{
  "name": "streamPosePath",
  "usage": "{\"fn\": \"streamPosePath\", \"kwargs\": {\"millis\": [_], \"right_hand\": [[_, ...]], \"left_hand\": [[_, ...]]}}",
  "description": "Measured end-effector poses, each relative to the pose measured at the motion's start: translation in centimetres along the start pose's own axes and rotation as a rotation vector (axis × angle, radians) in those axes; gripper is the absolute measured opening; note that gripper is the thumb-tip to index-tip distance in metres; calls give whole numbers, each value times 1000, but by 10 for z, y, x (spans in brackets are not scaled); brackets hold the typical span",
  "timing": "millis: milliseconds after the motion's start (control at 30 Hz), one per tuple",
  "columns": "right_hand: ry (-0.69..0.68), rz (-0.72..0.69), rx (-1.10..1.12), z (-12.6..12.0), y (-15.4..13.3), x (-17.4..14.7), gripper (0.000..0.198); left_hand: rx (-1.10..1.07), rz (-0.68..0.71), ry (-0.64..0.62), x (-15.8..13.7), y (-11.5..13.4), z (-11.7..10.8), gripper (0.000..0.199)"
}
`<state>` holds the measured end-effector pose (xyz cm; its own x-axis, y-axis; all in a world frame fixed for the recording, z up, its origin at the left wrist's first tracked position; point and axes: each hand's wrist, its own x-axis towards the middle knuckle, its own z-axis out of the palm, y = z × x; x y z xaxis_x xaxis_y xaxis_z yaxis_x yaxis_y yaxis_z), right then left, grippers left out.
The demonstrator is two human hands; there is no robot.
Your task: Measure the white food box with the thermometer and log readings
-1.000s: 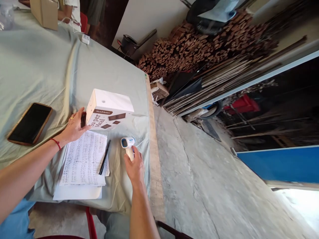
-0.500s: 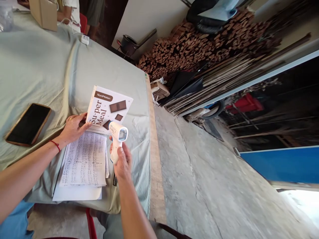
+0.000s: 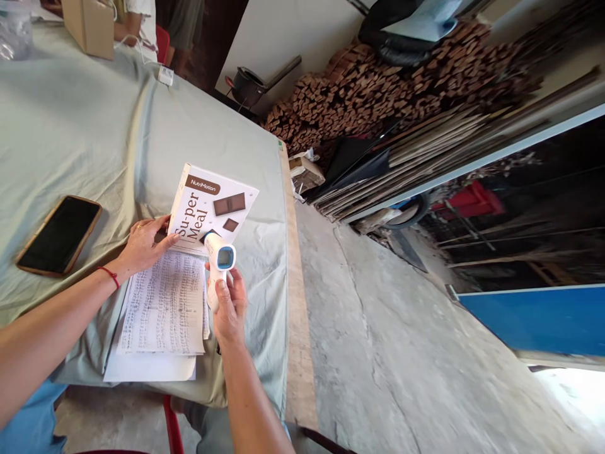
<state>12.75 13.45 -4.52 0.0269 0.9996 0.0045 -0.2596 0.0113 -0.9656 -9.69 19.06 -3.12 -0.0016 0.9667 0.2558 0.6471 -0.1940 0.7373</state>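
My left hand (image 3: 149, 243) grips the lower left edge of a white cardboard box (image 3: 215, 205) lettered "NutriMotion Su-per Meal", which stands tilted on the cloth. In my right hand (image 3: 230, 309) is a white and blue infrared thermometer (image 3: 220, 258), its fingers wrapped round the handle. The thermometer's small screen faces me, and its head is in front of the box's lower right part. Below the box lie handwritten sheets of paper (image 3: 163, 309), stacked on the table. A dark pen-like thing is mostly hidden by my right wrist.
A smartphone (image 3: 59, 234) rests on the cloth-covered table (image 3: 212, 126) at the left. Farther back are a white charger (image 3: 166, 75), a brown carton (image 3: 89, 28) and part of another person (image 3: 142, 25). Stacked firewood (image 3: 350, 94) lies beyond the table's wooden edge (image 3: 300, 328).
The thermometer in my right hand has turned and shifted slightly left, so its screen now faces me more. My left hand still holds the box. The whole view has shifted a little.
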Motion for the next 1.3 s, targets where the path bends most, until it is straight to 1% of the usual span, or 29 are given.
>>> {"fn": "streamPosePath", "kwargs": {"millis": [67,233,433,533,633,733,800,867,933,1000,1067,1133,1167,1233,1300], "right_hand": [[-4,11,13,1,-1,-1,46],[4,40,47,3,-1,-2,48],[2,46,36,2,0,-3,49],[-16,40,-9,0,-2,-3,49],[25,-40,-196,-10,-8,1,52],[150,-142,-528,-31,-10,8,53],[213,-183,-755,-47,-7,13,51],[256,-218,-950,-61,-2,17,48],[276,-240,-1090,-70,3,20,45],[266,-271,-1181,-73,5,21,42],[264,-346,-1249,-71,4,20,40],[272,-434,-1277,-68,-1,15,36],[261,-448,-1278,-66,-3,11,35],[202,-400,-1278,-62,-9,2,35],[144,-295,-1315,-60,-13,-8,36]], "left_hand": [[-6,-12,-4,0,-2,1,55],[16,-46,-25,0,-6,5,69],[13,-33,-10,-1,-11,7,75],[32,-34,20,-1,-11,7,76],[102,-55,83,-1,-8,6,73],[142,-84,132,0,-6,6,70],[139,-84,147,0,-7,7,69],[139,-72,166,0,-9,9,65],[143,-65,187,0,-10,10,65],[145,-66,200,-1,-11,12,66],[148,-70,224,-2,-12,13,66],[160,-69,297,-5,-10,14,64],[169,-57,349,-7,-9,14,61],[195,7,454,-11,-4,13,54],[234,134,522,-16,3,11,43]]}}
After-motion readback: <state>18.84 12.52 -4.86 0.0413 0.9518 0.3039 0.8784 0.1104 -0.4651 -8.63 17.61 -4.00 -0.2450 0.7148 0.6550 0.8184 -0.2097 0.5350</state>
